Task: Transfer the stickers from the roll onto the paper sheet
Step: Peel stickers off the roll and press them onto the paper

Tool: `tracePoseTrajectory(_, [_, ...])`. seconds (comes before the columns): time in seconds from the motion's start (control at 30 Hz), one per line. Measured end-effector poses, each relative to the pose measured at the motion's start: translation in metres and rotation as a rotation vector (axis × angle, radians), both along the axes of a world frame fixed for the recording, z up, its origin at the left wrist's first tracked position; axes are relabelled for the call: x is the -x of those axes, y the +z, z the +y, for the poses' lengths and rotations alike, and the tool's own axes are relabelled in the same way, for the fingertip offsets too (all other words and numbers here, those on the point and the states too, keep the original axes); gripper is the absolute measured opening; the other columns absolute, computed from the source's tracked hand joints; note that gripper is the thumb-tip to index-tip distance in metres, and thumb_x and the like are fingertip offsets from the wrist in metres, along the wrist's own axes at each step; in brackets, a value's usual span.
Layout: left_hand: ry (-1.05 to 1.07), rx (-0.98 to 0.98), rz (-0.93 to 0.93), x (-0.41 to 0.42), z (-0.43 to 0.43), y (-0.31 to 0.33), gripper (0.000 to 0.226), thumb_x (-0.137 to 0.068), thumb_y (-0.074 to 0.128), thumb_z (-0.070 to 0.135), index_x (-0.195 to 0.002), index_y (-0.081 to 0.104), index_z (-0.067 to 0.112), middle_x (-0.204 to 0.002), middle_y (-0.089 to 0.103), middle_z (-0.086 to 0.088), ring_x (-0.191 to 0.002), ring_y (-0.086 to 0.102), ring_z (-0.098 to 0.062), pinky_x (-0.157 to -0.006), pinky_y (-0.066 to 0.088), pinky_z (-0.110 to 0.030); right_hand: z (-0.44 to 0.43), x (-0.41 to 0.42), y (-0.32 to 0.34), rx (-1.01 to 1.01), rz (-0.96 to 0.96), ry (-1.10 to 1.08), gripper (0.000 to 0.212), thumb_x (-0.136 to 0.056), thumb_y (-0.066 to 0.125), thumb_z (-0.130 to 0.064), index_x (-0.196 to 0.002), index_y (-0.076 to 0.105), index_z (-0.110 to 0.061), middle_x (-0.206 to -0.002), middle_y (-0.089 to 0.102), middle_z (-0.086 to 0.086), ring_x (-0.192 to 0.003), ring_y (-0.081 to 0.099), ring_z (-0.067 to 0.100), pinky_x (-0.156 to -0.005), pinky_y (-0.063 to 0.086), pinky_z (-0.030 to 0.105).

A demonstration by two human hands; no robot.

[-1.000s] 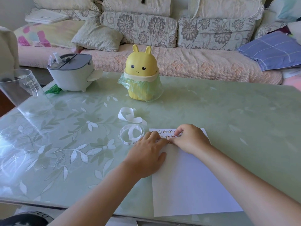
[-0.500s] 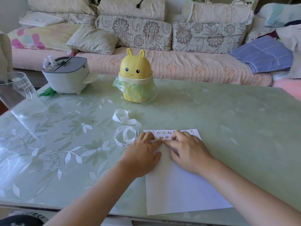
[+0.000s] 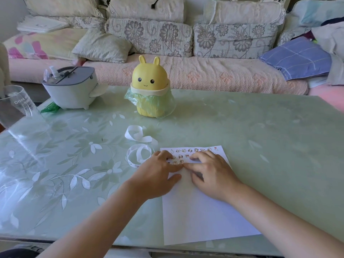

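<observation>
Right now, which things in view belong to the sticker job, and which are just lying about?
Job: paper sheet, stickers on it, sticker roll, loose white strip, left hand and right hand pressing the sheet.
Lying about: yellow rabbit bin, grey container, glass jug, cushions.

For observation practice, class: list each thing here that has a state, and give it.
paper sheet: flat, partly stickered
stickers: stuck in rows at far edge
sticker roll: loosely uncoiled, beside sheet
left hand: open, fingers pressing stickers
right hand: open, fingers pressing sheet
rabbit bin: lid closed
</observation>
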State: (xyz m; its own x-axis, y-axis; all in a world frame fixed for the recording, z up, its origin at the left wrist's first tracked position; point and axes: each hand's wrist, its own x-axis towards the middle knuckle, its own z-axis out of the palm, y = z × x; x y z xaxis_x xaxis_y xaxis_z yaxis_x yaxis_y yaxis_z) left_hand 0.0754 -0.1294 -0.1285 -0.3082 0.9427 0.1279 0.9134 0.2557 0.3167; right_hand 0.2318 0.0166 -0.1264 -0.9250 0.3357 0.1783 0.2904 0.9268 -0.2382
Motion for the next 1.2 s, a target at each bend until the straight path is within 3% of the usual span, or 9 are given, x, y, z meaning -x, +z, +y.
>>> tracePoseTrajectory(0.17, [0.053, -0.034, 0.006, -0.006, 0.001, -0.001, 0.058, -0.086, 0.032, 0.062, -0.133, 0.056, 0.037, -0.124, 0.051, 0.007, -0.118, 0.045, -0.016, -0.094, 0.047, -0.034, -0.004, 0.006, 0.005, -0.026, -0.063, -0.034, 0.047, -0.081, 0.044, -0.032, -0.124, 0.063, -0.03, -0.117, 0.056, -0.008, -0.11, 0.051, 0.022, -0.088, 0.045, 0.041])
tracePoseTrajectory(0.27, [0.085, 0.007, 0.068, -0.009, 0.002, -0.002, 0.06, -0.089, 0.032, 0.062, -0.14, 0.047, 0.034, -0.128, 0.045, 0.008, -0.123, 0.039, -0.014, -0.091, 0.048, -0.033, -0.005, 0.008, 0.005, -0.042, -0.093, -0.035, 0.049, -0.081, 0.042, -0.033, -0.124, 0.065, -0.031, -0.116, 0.054, -0.004, -0.11, 0.049, 0.024, -0.088, 0.045, 0.044])
tracePoseTrajectory(0.37, [0.083, 0.011, 0.084, -0.011, 0.002, -0.001, 0.067, -0.083, 0.021, 0.065, -0.137, 0.051, 0.038, -0.126, 0.046, 0.006, -0.119, 0.041, -0.016, -0.088, 0.049, -0.034, -0.001, 0.009, 0.005, -0.014, -0.058, -0.024, 0.047, -0.081, 0.043, -0.033, -0.121, 0.069, -0.033, -0.115, 0.056, -0.003, -0.11, 0.051, 0.025, -0.087, 0.046, 0.044])
tracePoseTrajectory(0.53, [0.064, -0.093, 0.009, -0.005, 0.004, 0.001, 0.047, -0.086, 0.037, 0.054, -0.112, 0.071, 0.035, -0.111, 0.061, 0.003, -0.104, 0.054, -0.019, -0.081, 0.051, -0.032, 0.004, 0.012, 0.007, 0.019, 0.029, -0.009, 0.04, -0.081, 0.045, -0.032, -0.102, 0.078, -0.033, -0.102, 0.063, -0.004, -0.098, 0.057, 0.024, -0.08, 0.044, 0.035])
tracePoseTrajectory(0.6, [0.052, -0.101, -0.017, -0.004, 0.003, 0.003, 0.035, -0.088, 0.048, 0.047, -0.107, 0.071, 0.029, -0.109, 0.062, 0.005, -0.103, 0.055, -0.018, -0.083, 0.047, -0.027, 0.005, 0.016, 0.013, 0.055, 0.008, -0.019, 0.032, -0.084, 0.052, -0.031, -0.103, 0.078, -0.032, -0.102, 0.062, -0.006, -0.101, 0.056, 0.022, -0.081, 0.037, 0.031])
tracePoseTrajectory(0.7, [0.035, -0.167, -0.065, -0.003, 0.0, 0.008, 0.019, -0.089, 0.061, 0.027, -0.105, 0.07, 0.023, -0.105, 0.064, 0.006, -0.099, 0.057, -0.018, -0.079, 0.045, -0.025, 0.002, 0.026, 0.019, 0.109, -0.011, -0.055, 0.025, -0.09, 0.055, -0.029, -0.104, 0.076, -0.033, -0.102, 0.062, -0.007, -0.102, 0.058, 0.019, -0.083, 0.042, 0.03])
tracePoseTrajectory(0.9, [0.143, -0.413, -0.004, 0.02, -0.018, 0.03, 0.016, -0.083, 0.066, 0.01, -0.095, 0.069, 0.021, -0.089, 0.061, 0.007, -0.084, 0.058, -0.015, -0.068, 0.049, -0.028, -0.016, 0.053, 0.031, 0.318, 0.021, -0.11, 0.023, -0.091, 0.056, -0.026, -0.107, 0.071, -0.034, -0.105, 0.065, -0.012, -0.098, 0.06, 0.012, -0.079, 0.045, 0.027])
tracePoseTrajectory(1.07, [0.269, -0.309, 0.084, 0.042, -0.041, 0.03, 0.024, -0.076, 0.075, 0.027, -0.097, 0.067, 0.02, -0.093, 0.061, 0.006, -0.087, 0.055, -0.018, -0.067, 0.049, -0.03, -0.035, 0.075, 0.036, 0.501, 0.058, -0.177, 0.021, -0.091, 0.055, -0.026, -0.102, 0.071, -0.034, -0.096, 0.071, -0.015, -0.092, 0.066, 0.013, -0.082, 0.053, 0.029])
tracePoseTrajectory(1.2, [0.273, -0.163, 0.117, 0.046, -0.048, 0.023, 0.033, -0.073, 0.076, 0.043, -0.099, 0.068, 0.026, -0.099, 0.063, 0.008, -0.093, 0.055, -0.02, -0.077, 0.043, -0.033, -0.041, 0.09, 0.031, 0.581, 0.072, -0.237, 0.012, -0.088, 0.059, -0.029, -0.089, 0.069, -0.036, -0.088, 0.07, -0.016, -0.089, 0.067, 0.012, -0.085, 0.056, 0.033])
